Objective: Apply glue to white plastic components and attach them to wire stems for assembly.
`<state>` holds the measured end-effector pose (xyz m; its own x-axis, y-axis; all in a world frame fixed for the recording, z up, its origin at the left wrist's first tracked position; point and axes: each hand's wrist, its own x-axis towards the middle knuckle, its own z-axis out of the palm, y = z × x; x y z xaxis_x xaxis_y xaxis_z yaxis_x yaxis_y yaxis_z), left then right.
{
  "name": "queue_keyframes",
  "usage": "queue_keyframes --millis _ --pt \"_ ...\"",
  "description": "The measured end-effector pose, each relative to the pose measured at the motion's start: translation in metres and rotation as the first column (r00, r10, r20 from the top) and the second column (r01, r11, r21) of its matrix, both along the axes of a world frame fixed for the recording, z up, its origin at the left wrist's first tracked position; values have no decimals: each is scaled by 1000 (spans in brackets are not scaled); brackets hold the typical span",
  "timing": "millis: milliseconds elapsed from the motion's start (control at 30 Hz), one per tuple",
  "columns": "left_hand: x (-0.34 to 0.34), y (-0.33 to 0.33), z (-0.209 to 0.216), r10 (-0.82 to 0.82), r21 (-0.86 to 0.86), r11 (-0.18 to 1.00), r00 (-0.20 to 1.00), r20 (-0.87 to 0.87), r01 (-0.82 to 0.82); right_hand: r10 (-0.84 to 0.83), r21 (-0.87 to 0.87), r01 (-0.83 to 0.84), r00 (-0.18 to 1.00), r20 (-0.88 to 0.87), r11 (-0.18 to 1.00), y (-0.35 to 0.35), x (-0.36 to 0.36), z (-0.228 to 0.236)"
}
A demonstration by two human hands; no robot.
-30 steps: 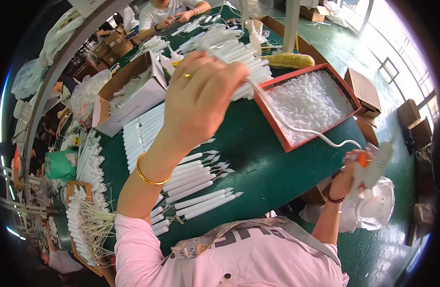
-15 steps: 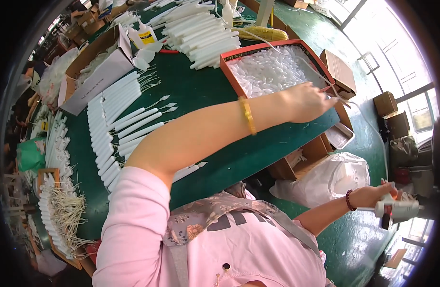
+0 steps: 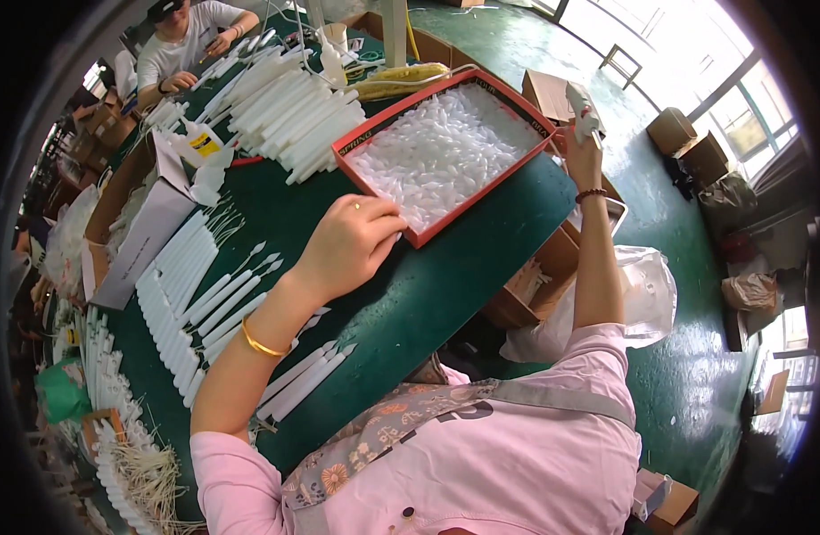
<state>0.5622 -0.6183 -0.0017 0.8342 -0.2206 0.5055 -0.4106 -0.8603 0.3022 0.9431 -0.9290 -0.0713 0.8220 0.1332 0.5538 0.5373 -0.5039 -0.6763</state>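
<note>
My left hand (image 3: 349, 242) is beside the near left corner of a shallow red tray (image 3: 488, 187), its fingers drawn together. What they hold, if anything, is hidden. The tray is full of small translucent flame-shaped pieces (image 3: 445, 147). My right hand (image 3: 583, 150) grips a white glue gun (image 3: 584, 109), raised beyond the tray's right end. Left of my left hand lie white candle-like sticks (image 3: 227, 303), some with flame-shaped tips. Several more tipped sticks (image 3: 312, 383) lie by my left forearm.
A big pile of white tubes (image 3: 280, 107) lies behind the tray. An open carton (image 3: 147, 223) and a glue bottle (image 3: 200, 141) stand left. Across the table sits another person (image 3: 191, 45). A white plastic bag (image 3: 646, 294) and a cardboard box (image 3: 526, 290) are below the table's right edge.
My left hand has come back left from beyond the tray's right end to its near left corner. My right hand has lifted the glue gun from low right to beside the tray.
</note>
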Motion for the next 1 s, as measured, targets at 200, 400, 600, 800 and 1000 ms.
queue_keyframes --millis 200,400,600,800,1000 --pt "-59 19 8 94 -54 994 995 -42 -96 278 184 -271 960 -11 945 83 -92 55" --pt "-139 85 17 458 -319 792 853 -251 -520 819 -220 -822 559 -132 525 107 -297 62" --pt "-190 134 1 590 -312 682 750 -300 -662 761 -453 -749 615 -205 484 143 -316 32" --pt "-178 102 3 396 -426 733 842 -367 -530 769 -207 -877 480 -423 433 150 -330 46" --pt "-170 106 6 298 -356 841 899 -320 -406 781 663 -598 -97 -617 449 164 -340 56"
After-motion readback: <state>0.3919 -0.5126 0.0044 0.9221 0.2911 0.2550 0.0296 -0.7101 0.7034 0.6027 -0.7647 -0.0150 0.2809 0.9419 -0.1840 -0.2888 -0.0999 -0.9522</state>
